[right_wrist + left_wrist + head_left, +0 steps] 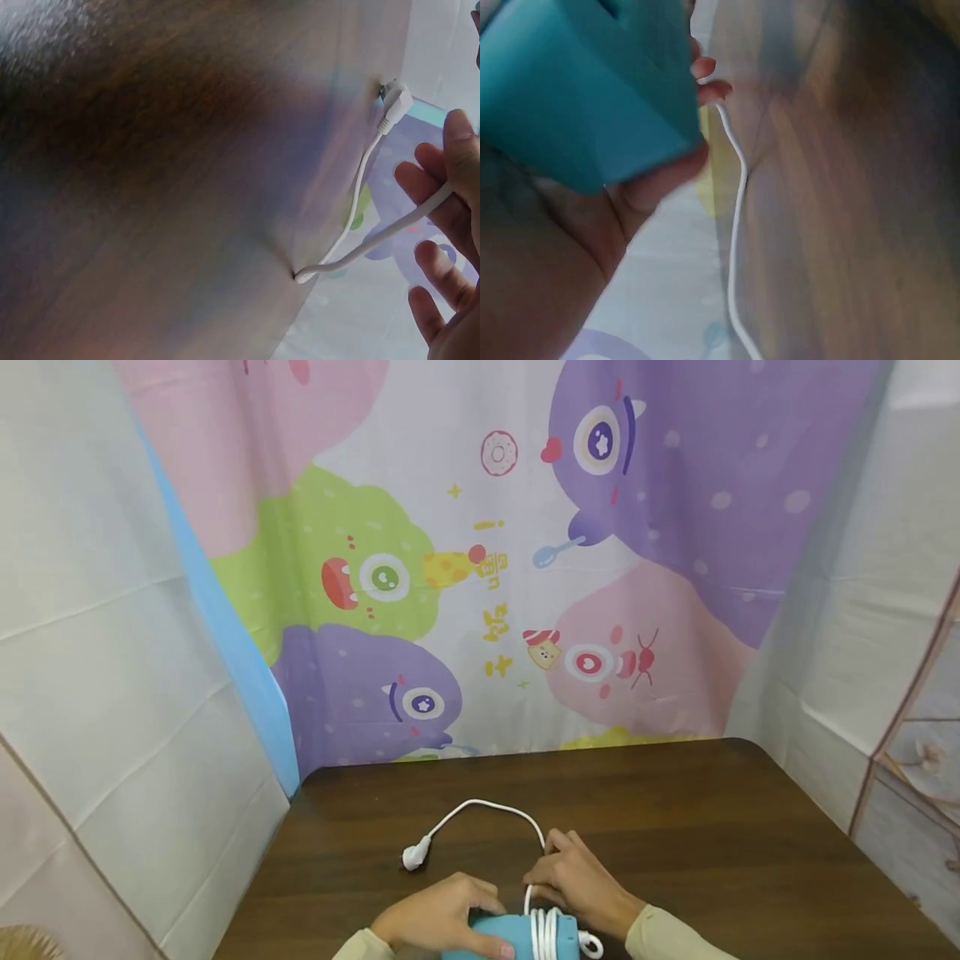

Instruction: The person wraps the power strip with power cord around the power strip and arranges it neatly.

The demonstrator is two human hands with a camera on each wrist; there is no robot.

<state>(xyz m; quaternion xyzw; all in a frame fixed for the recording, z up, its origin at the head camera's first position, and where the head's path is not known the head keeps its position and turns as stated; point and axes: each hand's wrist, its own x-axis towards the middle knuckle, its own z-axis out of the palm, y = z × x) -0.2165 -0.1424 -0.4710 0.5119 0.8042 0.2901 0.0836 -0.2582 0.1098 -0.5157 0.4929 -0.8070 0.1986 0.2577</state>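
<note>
At the near edge of the head view, my left hand (438, 914) grips a teal block-shaped device (513, 929), its thumb across the top. Several turns of white power cord (549, 935) wrap the device's right end, and a small white loop sticks out beside them. My right hand (581, 881) pinches the cord between thumb and fingers, just beyond the device. From there the free length curves left over the table to a white plug (414, 854). The left wrist view shows a plain angled end of the teal device (622, 112); its underside is hidden.
The dark brown wooden table (637, 802) has rounded far corners. Behind it hangs a curtain (495, 710) printed with cartoon monsters. Pale sheets (150, 693) hang at the left and right sides.
</note>
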